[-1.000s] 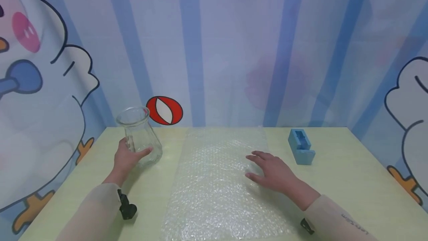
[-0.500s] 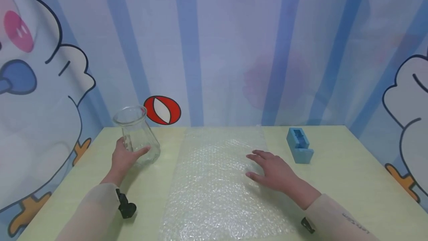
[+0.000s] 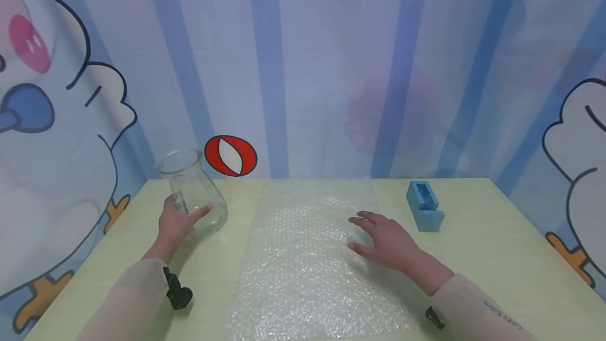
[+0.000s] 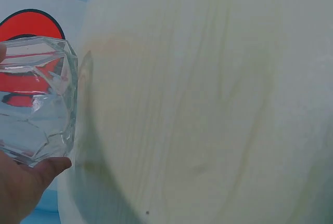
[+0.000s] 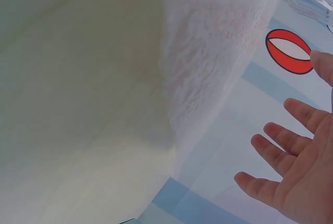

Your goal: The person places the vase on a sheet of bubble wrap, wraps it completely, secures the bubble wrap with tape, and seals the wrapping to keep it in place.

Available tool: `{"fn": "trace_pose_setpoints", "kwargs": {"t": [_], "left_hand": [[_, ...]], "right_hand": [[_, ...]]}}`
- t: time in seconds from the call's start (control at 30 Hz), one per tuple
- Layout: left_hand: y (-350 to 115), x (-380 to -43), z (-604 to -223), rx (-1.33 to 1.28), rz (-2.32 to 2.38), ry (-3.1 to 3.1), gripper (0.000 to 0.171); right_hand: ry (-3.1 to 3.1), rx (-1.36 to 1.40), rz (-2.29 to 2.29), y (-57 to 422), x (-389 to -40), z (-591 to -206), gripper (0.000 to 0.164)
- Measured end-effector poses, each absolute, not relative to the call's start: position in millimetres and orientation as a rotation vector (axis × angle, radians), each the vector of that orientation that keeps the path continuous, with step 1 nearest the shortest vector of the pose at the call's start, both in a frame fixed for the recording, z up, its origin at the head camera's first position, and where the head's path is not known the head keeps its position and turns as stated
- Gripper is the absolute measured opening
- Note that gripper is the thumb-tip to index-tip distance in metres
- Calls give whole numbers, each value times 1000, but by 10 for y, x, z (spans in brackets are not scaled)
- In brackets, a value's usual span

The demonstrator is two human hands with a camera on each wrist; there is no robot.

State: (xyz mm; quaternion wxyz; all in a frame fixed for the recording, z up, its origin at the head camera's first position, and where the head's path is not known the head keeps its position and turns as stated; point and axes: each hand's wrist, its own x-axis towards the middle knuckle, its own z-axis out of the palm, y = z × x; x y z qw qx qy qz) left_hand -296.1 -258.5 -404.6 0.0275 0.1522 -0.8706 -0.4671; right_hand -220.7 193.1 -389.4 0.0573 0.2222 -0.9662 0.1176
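Note:
A clear glass vase [image 3: 196,193] with a flared rim leans to the left over the left part of the table. My left hand [image 3: 176,222] grips it from the near left side, thumb across its front; the fingers behind are partly hidden. In the left wrist view the faceted lower part of the vase [image 4: 39,99] shows, with the thumb [image 4: 52,169] against it. My right hand [image 3: 385,241] is held over the right side of a sheet of bubble wrap [image 3: 303,257], palm down. Its fingers [image 5: 276,154] are spread and hold nothing.
A light blue tape dispenser [image 3: 426,209] stands at the back right of the pale yellow table [image 3: 497,257]. Behind the table's far edge hangs a striped blue cartoon backdrop [image 3: 322,67].
The vase tips slightly further left in my left hand, its rim shifting left. My right hand stays in about the same place, and the head view has shifted a little.

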Motion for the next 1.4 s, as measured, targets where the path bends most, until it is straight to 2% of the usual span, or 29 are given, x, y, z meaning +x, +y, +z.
{"fn": "trace_pose_setpoints", "kwargs": {"t": [0.87,1.4], "left_hand": [[-2532,-2822,-3879,356,-1374,-2719,107],[-2394,-2606,-3743,235,-1287,-2829,112]], "right_hand": [[-2920,674,341,1935,-2209,-3853,57],[-2899,675,362,1954,-2168,-3797,57]]}}
